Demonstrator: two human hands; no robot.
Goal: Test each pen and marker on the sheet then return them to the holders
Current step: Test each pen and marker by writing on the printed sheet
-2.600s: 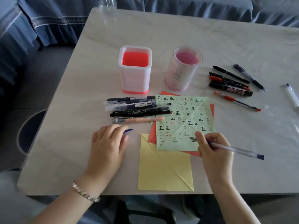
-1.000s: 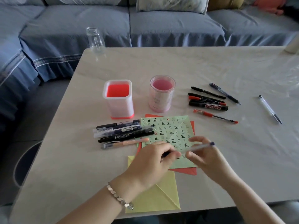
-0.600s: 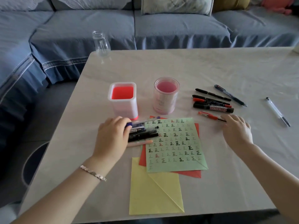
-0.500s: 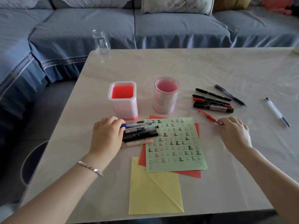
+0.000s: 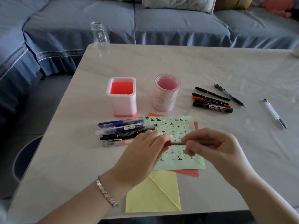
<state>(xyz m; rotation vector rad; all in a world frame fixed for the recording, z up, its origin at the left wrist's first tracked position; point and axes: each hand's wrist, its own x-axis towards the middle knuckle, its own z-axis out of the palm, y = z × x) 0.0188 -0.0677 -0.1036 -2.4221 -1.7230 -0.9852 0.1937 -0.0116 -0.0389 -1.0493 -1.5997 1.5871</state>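
Note:
Both hands hold a thin red pen level over the green test sheet, which is covered in written marks. My left hand pinches the pen's red cap end. My right hand grips the barrel, and its fingers hide most of it. A row of pens and markers lies left of the sheet. Another group, with a whiteboard marker, lies to the right. A square red-bottomed holder and a round pink holder stand behind the sheet.
A red sheet and a yellow sheet lie under and in front of the green one. A clear pen lies alone at the right. A glass bottle stands at the table's far left corner. A blue sofa runs behind.
My left hand laid the blue-capped pen on the left row. My right hand picked up the red pen from the right group, and both hands now meet on it over the sheet.

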